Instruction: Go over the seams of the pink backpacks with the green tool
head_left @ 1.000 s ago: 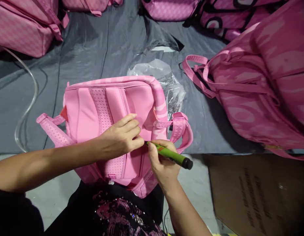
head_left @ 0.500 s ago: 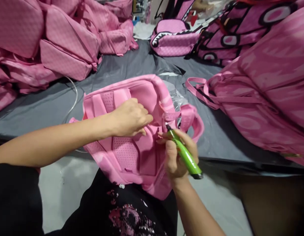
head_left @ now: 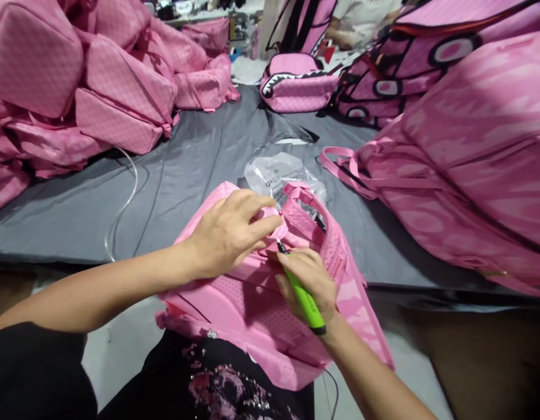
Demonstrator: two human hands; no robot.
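Observation:
A pink backpack [head_left: 235, 300] lies across my lap and the table's edge, its padded, perforated back panel facing up. My left hand [head_left: 228, 236] is closed on a fold of pink fabric near its upper edge, thumb and fingers pinching it. In my right hand [head_left: 314, 280] is a green marker [head_left: 301, 294] with a black tip section and black end. The marker's pale point is at the pinched fabric; I cannot tell whether it touches. A looped pink strap [head_left: 307, 201] rises just beyond my right hand.
A clear plastic bag [head_left: 270, 169] lies behind the backpack on the grey-covered table [head_left: 200, 151]. Pink backpacks [head_left: 125, 87] are piled at left. A large pink backpack [head_left: 480, 175] stands at right, with black-trimmed pink bags [head_left: 300, 87] behind. A thin pale cable [head_left: 132, 186] crosses the left side.
The backpack has turned and tipped nearer to me, uncovering more of the plastic bag. My left hand has shifted to the pinched fabric, and the marker has moved left to it.

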